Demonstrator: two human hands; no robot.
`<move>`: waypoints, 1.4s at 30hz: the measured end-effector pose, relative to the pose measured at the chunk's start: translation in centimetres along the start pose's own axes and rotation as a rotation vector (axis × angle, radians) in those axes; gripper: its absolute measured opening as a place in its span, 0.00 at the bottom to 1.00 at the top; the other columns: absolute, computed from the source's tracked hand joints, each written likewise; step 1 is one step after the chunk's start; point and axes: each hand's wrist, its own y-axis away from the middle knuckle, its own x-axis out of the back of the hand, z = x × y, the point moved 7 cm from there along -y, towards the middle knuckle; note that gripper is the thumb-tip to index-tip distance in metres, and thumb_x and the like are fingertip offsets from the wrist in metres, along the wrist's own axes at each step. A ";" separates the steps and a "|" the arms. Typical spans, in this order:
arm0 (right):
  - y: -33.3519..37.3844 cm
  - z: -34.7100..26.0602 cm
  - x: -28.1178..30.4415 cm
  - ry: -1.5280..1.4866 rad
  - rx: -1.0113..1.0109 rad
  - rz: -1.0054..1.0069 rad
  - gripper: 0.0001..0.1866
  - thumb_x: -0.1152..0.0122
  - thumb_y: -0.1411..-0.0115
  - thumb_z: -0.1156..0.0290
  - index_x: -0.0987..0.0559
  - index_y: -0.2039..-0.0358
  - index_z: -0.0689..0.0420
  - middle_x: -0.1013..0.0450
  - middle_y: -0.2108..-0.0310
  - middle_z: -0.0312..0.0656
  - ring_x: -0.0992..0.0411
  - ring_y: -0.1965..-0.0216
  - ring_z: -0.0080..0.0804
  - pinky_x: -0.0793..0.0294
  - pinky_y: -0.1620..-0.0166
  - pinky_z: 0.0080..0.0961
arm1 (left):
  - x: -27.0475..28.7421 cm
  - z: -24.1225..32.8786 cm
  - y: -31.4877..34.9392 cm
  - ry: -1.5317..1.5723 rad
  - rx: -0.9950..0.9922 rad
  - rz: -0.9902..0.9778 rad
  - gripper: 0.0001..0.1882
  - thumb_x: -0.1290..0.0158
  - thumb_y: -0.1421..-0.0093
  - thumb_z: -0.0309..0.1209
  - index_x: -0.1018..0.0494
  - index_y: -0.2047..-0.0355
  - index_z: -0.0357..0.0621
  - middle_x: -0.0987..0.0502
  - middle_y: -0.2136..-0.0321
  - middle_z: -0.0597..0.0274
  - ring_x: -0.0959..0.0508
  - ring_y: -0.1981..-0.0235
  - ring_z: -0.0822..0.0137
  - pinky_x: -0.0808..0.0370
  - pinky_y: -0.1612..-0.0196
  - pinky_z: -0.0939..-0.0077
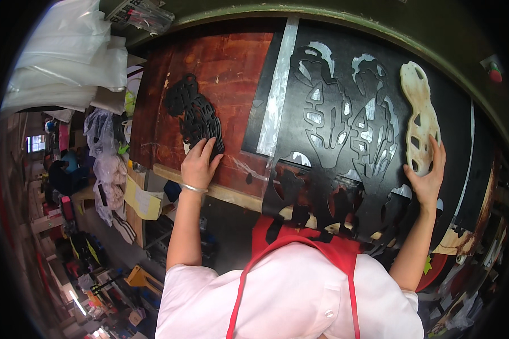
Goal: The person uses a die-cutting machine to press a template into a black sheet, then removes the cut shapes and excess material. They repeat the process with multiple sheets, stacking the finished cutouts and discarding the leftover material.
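My left hand [199,162], with a bangle at the wrist, closes over the near end of a stack of black sole-shaped cut-outs [198,116] lying on the reddish wooden board. My right hand [427,176] grips the near end of a cream sole-shaped plate [417,107] with holes through it, thumb on one edge and fingers on the other. That plate is on or just above a black sheet [398,39]; contact is unclear. Sole-shaped openings [328,113] are cut through the sheet left of the plate, and its near part hangs in tatters over the table edge.
The reddish wooden board [226,62] carries a small black scrap [249,178]. A pale strip [280,85] runs beside the black sheet. A green metal beam [345,14] borders the far side. Clear plastic bags [68,56] are piled at far left; a yellow paper [144,199] hangs below.
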 end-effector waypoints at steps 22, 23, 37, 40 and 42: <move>-0.1 0.0 0.0 0.001 -0.002 -0.006 0.45 0.28 0.68 0.72 0.30 0.42 0.50 0.41 0.40 0.55 0.41 0.38 0.49 0.40 0.38 0.37 | -0.8 0.7 -0.1 -0.171 0.064 0.089 0.16 0.41 0.48 0.34 0.25 0.59 0.46 0.24 0.56 0.55 0.21 0.63 0.54 0.22 0.65 0.65; -0.1 0.0 0.0 -0.001 0.004 -0.004 0.45 0.28 0.68 0.72 0.30 0.42 0.50 0.41 0.40 0.55 0.41 0.38 0.49 0.40 0.38 0.37 | -0.7 0.4 -0.1 -0.158 0.090 0.092 0.16 0.42 0.48 0.32 0.25 0.58 0.46 0.24 0.56 0.55 0.21 0.63 0.53 0.22 0.65 0.64; -0.2 -0.1 0.0 -0.009 -0.015 -0.008 0.45 0.29 0.67 0.73 0.30 0.42 0.50 0.41 0.40 0.54 0.41 0.38 0.48 0.41 0.38 0.37 | -0.9 0.7 0.2 -0.152 0.092 0.098 0.17 0.43 0.46 0.33 0.25 0.56 0.46 0.25 0.56 0.47 0.22 0.59 0.48 0.23 0.59 0.61; -0.2 -0.1 0.0 -0.010 -0.030 -0.015 0.45 0.29 0.67 0.73 0.30 0.42 0.50 0.41 0.40 0.54 0.41 0.38 0.48 0.41 0.38 0.37 | -0.7 -1.1 0.3 -0.119 0.212 0.119 0.15 0.44 0.45 0.31 0.24 0.56 0.46 0.25 0.56 0.46 0.22 0.59 0.48 0.23 0.59 0.61; -0.2 -0.1 0.0 -0.003 -0.035 -0.014 0.45 0.28 0.68 0.72 0.30 0.42 0.50 0.41 0.40 0.54 0.41 0.38 0.48 0.41 0.38 0.36 | -0.4 -2.6 0.6 -0.032 0.335 0.143 0.13 0.44 0.45 0.29 0.24 0.57 0.47 0.25 0.57 0.45 0.22 0.59 0.47 0.23 0.58 0.60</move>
